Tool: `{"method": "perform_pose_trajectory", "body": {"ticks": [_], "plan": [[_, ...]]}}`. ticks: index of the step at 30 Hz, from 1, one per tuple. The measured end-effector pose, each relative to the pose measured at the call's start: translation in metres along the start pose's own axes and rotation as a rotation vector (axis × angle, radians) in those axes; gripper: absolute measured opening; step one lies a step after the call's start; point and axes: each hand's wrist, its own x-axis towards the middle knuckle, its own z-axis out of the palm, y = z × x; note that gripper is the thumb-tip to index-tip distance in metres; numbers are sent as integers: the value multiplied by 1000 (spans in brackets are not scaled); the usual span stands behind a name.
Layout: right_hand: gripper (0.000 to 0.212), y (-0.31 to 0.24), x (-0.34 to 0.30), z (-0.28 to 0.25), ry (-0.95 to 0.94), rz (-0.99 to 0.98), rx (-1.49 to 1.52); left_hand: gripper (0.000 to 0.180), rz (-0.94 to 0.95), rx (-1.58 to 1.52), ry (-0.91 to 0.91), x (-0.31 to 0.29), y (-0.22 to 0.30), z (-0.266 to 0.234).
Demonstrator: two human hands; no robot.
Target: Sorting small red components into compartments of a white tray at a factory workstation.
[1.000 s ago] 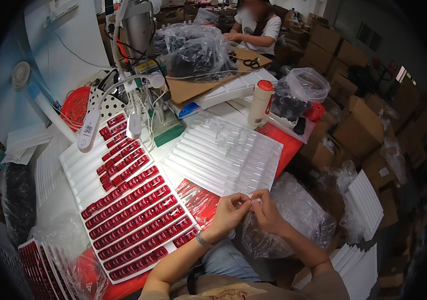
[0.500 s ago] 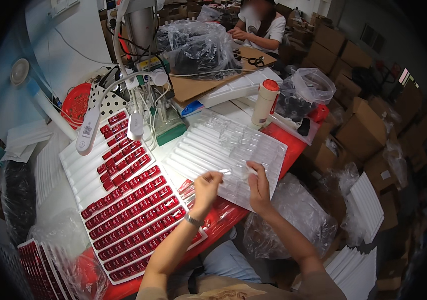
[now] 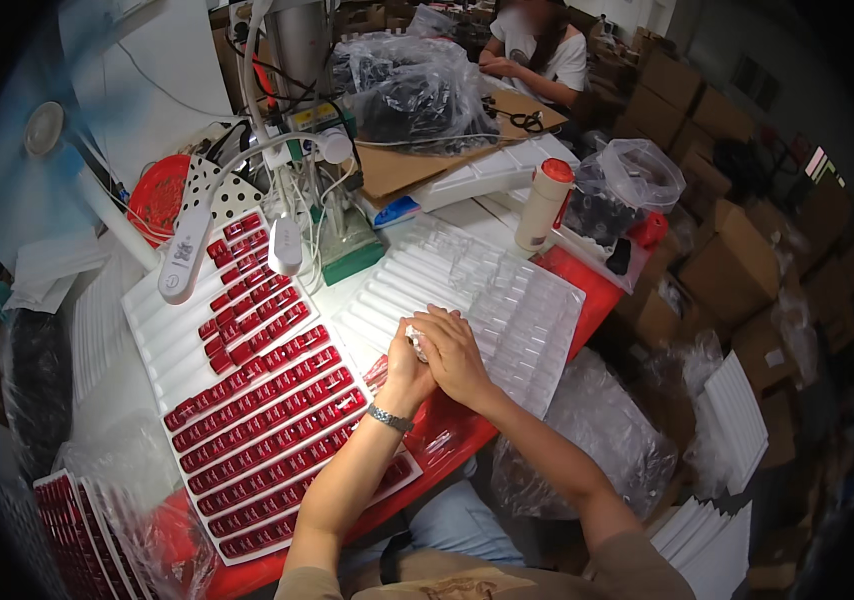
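The bare left hand [image 3: 404, 368] and bare right hand [image 3: 453, 352] have come together. I see their grip clasping a small, whitish lump [image 3: 416, 342].

I see glossy dark red pieces [image 3: 259, 400] banding the white ribbed tray [image 3: 159, 335] in slanted stripes. Right of that tray, a small whitish piece [image 3: 416, 342] shows above a silver-toned wristband [image 3: 391, 418], with colourless, see-through plastic trays [image 3: 522, 310] beyond. Behind the white tray there's a bright red round dish [image 3: 162, 195], a white sheet dotted in black [image 3: 219, 193] and a deep green machine base [image 3: 354, 260]. Well to its right stands a cream bottle [image 3: 542, 215] capped in orange-red, beside red table covering [image 3: 587, 285].
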Motion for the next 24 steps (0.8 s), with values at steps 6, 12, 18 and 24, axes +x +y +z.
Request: {"method": "perform_pose_trajectory", "body": {"ticks": [6,12,18,24], "plan": [[8,3,8,10,97,-8,40,48,98,290,169,10,-5,-23],[12,10,6,8,62,86,46,54,147,311,195,5,-16,-15],[28,22,3,8,-123,371,522,60,36,310,146,-3,-3,-20],[18,52,19,10,244,414,417,57,-30,300,130,-3,5,-30]]}}
